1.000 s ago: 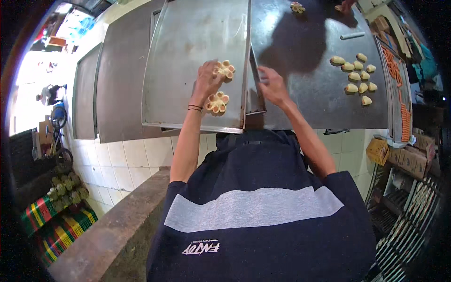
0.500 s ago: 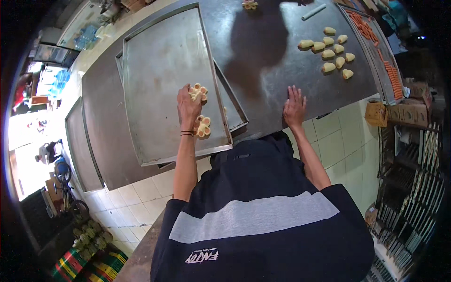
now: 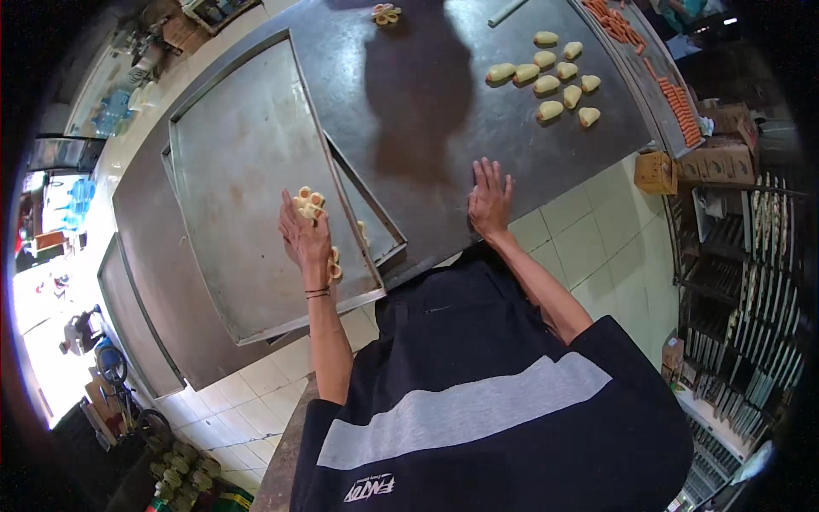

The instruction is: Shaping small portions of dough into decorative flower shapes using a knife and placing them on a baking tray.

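My left hand lies on the metal tray, its fingers stretched out beside a flower-shaped dough piece with sausage slices in its petals and touching or nearly touching it. A second such piece is partly hidden behind the hand. My right hand rests open, palm down, on the dark metal tabletop. Beyond it, several sausage rolls of raw dough sit grouped, and another flower piece is at the far side. A second tray lies under the left one.
A grey rod lies on the far tabletop. A tray of sausages borders it on the right, above cardboard boxes and racks. At the left are more metal sheets, a bicycle and a person.
My right hand has left the tray's edge and settled flat on the tabletop. My left hand's fingers have straightened beside the upper flower piece. The view has turned, shifting the table within it.
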`<state>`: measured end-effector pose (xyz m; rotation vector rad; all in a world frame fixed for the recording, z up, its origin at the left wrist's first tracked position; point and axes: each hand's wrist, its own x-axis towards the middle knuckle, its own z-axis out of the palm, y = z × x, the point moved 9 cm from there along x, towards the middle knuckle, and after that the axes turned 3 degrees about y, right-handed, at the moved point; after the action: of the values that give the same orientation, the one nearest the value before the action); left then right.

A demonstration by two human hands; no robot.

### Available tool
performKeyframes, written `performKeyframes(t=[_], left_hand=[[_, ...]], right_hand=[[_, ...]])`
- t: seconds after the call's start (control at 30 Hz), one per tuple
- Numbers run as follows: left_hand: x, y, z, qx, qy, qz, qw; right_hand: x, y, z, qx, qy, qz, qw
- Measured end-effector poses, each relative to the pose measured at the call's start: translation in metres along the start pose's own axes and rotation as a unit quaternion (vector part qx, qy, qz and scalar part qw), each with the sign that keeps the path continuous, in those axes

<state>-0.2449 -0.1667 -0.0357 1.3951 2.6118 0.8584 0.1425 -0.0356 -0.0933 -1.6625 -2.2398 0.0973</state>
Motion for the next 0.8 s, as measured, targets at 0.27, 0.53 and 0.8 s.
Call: performKeyframes(t=[0.27,0.53,0.8], left_hand=[[-0.013,0.117,-0.016,-0.086,0.027,-0.023,0.996],[-0.087,0.261,0.153,-0.135,-0.264,0.113,0.948],[-0.128,0.318,0.242,0.165,-0.378,0.020,0.911]], right_hand=[[0.024,0.062,-0.018,0.110,-0.039,-0.048,0.992],[0.118,0.185,-0.072,0.283,0.020,-0.027,0.959],[0.219,0.335,-0.106,0.206,0.083,-0.130,0.966]])
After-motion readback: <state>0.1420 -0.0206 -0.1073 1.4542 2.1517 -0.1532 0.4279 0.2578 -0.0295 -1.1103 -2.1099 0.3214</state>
